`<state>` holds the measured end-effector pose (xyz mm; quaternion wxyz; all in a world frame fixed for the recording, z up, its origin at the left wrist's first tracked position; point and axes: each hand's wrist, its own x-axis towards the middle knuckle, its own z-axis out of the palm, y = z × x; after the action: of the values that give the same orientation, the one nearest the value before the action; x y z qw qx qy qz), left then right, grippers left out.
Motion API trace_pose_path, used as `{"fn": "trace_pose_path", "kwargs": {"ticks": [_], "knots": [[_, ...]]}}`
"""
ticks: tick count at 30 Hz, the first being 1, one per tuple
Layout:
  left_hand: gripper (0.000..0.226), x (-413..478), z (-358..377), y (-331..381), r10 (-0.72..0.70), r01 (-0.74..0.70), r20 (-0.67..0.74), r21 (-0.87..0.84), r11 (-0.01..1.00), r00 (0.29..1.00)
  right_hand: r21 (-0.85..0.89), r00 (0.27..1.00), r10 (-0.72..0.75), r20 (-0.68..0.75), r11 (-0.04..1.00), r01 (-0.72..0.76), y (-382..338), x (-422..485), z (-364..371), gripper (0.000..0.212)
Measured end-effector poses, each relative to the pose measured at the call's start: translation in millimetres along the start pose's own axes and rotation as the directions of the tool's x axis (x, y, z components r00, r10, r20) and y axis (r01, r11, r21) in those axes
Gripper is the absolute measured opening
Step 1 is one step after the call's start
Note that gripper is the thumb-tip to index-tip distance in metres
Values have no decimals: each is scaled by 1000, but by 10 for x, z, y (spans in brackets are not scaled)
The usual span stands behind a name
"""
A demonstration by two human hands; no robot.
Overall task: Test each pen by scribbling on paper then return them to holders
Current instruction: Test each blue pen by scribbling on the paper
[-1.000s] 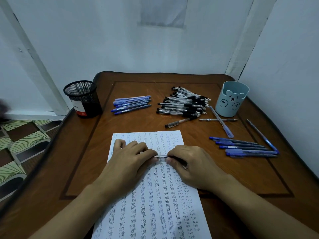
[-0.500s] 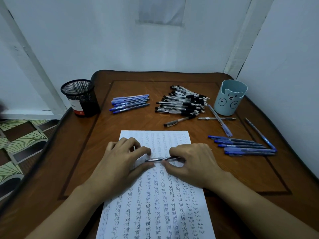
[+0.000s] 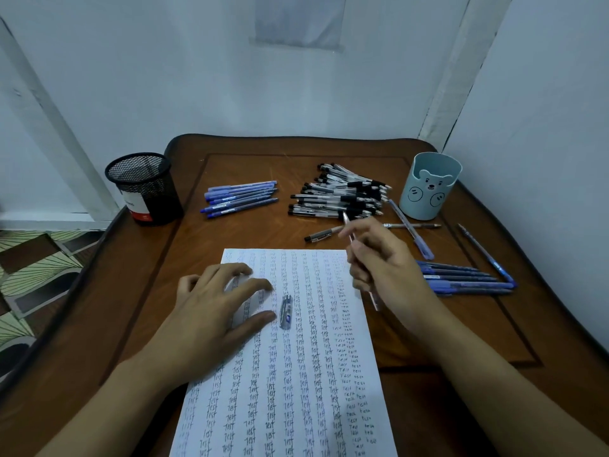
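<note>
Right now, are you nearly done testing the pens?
Not nearly. Done: the white paper sheet is covered in "test" scribbles. In hand: the right hand holds a slim uncapped pen; its clear cap lies by the left hand. Left: the heap of black-capped pens and blue pens lie on the wooden table, none poking from the black mesh holder or pale blue bear holder.

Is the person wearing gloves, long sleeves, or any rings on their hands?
No. The left hand and the right hand are bare, with no gloves and no rings, watch or bracelet that I can see. The left forearm and the right forearm are bare too, and no sleeve shows anywhere up to the picture's edge.
</note>
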<state>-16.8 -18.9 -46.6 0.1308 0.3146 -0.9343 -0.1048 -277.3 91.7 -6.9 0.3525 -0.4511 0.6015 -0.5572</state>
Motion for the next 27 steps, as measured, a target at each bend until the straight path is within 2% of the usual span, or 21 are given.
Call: {"fn": "trace_pose_path", "kwargs": {"ticks": [1,3,5,7,8,9,11,13,15,18,20,23,27], "knots": [[50,-3,0,6,-4,4,-3,1,1000,1000,199,998,62,3,978,-61,-12,24,-4,28],[50,-5,-7,12,-14,14,-6,-2,1000,1000,449,988,139,67,880,-154,1,53,-28,31],[50,2,-13,13,-22,22,-13,-6,1000,1000,584,978,169,121,785,-207,41,74,-77,32],[49,7,-20,13,-27,27,-13,-5,1000,1000,599,977,184,109,772,-213,85,105,-113,20],[49,9,-23,11,-31,30,-14,-6,1000,999,580,978,193,83,788,-205,108,129,-134,7],[50,11,-25,9,-35,34,-13,-10,999,999,563,977,203,64,801,-203,122,157,-149,8],[52,19,-26,0,-46,46,-7,-22,999,999,510,969,233,80,826,-240,158,234,-189,32],[55,22,-27,-9,-55,55,5,-26,998,998,394,962,233,139,879,-270,176,333,-222,41],[56,20,-28,-13,-57,58,18,-23,998,998,213,963,196,184,949,-234,196,420,-234,36],[58,29,-35,-16,-62,63,34,-22,998,997,93,969,124,216,985,-147,250,497,-232,39],[58,35,-32,-19,-65,66,42,-19,998,997,49,976,72,205,995,-84,307,512,-263,37],[58,38,-35,-31,-70,72,55,-31,997,996,-61,973,-6,229,998,20,323,508,-311,14],[58,52,-42,-26,-68,70,64,-27,997,996,-211,979,-7,202,976,50,326,521,-322,14]]}}
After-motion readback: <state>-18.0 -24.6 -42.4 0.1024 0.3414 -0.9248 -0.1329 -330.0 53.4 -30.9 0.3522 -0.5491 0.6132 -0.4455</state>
